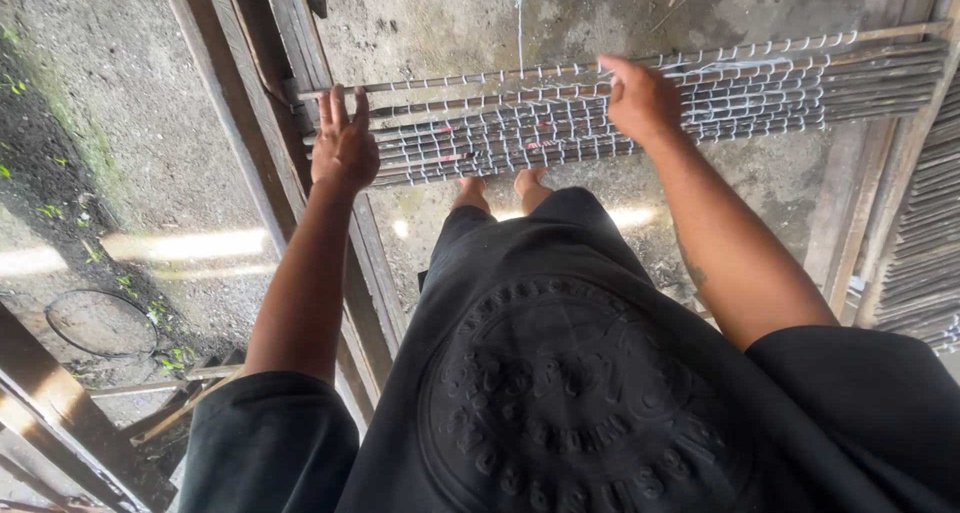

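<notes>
now both hands rest on a mat (600, 118) of slats laced with white string, stretched across a wooden frame (250, 103). left hand (343, 148) lies flat, fingers spread, released; right hand (643, 98) presses the far slats, loosely curled.

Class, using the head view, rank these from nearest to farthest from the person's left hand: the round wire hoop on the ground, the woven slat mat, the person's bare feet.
From the left hand:
1. Woven slat mat, touching the fingers, just right of them.
2. Bare feet, below the mat, to the right.
3. Round wire hoop, on the ground, far lower left.
</notes>
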